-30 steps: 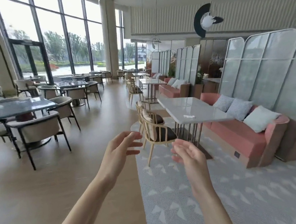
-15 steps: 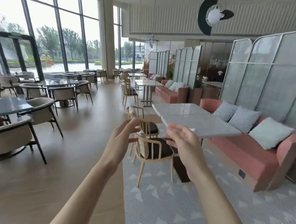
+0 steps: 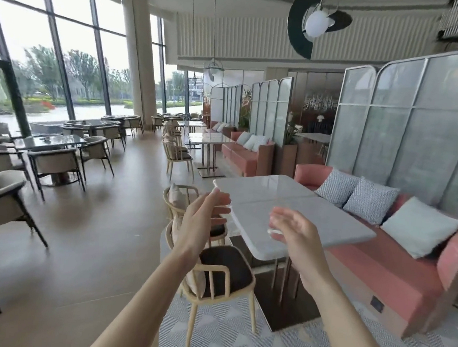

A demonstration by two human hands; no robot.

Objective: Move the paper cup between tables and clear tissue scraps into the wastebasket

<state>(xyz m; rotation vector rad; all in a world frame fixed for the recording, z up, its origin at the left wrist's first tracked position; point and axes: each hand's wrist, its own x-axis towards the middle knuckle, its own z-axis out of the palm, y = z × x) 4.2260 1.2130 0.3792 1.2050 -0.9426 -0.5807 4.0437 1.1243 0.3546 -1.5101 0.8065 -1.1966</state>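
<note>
A person's left hand [image 3: 204, 220] and right hand [image 3: 295, 236] are raised at the centre of the frame, fingers loosely spread and holding nothing, in front of a white marble-topped table [image 3: 282, 204]. A small pale scrap [image 3: 272, 231], possibly tissue though too blurred to be sure, lies on the table just beside the right hand's fingertips; no paper cup can be made out. Wooden chairs [image 3: 215, 270] stand at the table's near side below the hands, and a pink sofa [image 3: 394, 271] with cushions runs along the right of the frame.
</note>
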